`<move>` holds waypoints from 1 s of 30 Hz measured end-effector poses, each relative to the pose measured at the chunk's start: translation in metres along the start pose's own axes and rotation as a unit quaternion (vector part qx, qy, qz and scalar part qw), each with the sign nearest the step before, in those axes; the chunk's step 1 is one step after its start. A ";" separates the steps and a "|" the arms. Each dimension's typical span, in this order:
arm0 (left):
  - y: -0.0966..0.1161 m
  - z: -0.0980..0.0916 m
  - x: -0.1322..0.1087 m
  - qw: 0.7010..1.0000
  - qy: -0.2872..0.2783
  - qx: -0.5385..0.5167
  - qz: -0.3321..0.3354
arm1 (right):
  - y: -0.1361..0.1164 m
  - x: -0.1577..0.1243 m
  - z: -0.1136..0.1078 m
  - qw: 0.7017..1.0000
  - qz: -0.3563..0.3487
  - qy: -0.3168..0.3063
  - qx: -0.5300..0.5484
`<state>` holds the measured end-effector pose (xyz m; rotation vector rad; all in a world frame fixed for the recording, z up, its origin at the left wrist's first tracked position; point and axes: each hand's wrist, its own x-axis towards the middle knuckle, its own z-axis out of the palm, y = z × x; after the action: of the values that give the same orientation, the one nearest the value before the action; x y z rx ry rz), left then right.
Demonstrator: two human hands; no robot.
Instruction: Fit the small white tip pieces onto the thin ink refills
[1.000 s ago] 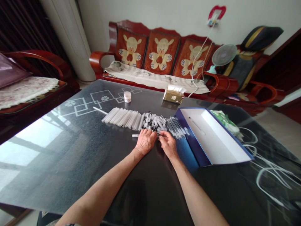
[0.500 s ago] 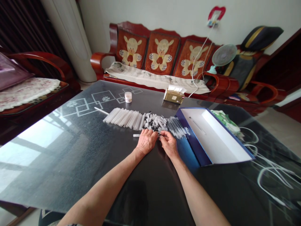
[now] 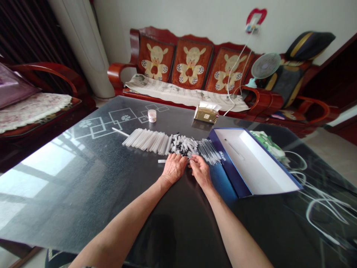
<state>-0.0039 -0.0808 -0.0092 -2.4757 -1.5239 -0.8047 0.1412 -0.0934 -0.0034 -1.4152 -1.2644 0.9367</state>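
My left hand (image 3: 173, 167) rests on the dark table, fingers curled round a whitish pen barrel (image 3: 161, 161) whose end pokes out on the left. Close beside it, my right hand (image 3: 200, 172) has its thumb and fingers pinched at the barrel's other end; what they hold is too small and covered to make out. Just beyond the hands lies a heap of small white and black pen parts (image 3: 182, 143). A row of translucent pen barrels (image 3: 147, 140) spreads to its left, and thin pen refills (image 3: 209, 150) lie on its right.
A blue box with a white inside (image 3: 262, 163) stands at the right, one pen (image 3: 233, 148) in it. Behind are a small round jar (image 3: 152, 115) and a tissue box (image 3: 205, 114). White cables (image 3: 320, 201) and a green-white packet (image 3: 267, 145) lie farther right.
The right fingertips have shifted very slightly beside the left hand. Otherwise the hands and the piles stay where they were.
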 end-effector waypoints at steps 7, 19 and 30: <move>0.000 0.001 0.000 1.000 0.000 -0.004 0.005 | -0.002 0.000 0.001 1.000 0.012 0.002 -0.008; 0.001 0.000 0.001 0.999 0.013 0.004 -0.050 | 0.004 0.028 -0.004 0.993 -0.065 0.084 -0.058; 0.001 0.002 0.002 0.998 0.019 0.001 -0.062 | -0.003 0.054 0.000 0.928 -0.234 0.101 -0.272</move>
<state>-0.0019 -0.0792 -0.0100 -2.3702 -1.6782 -0.8629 0.1493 -0.0403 0.0024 -1.4702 -1.6767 0.1056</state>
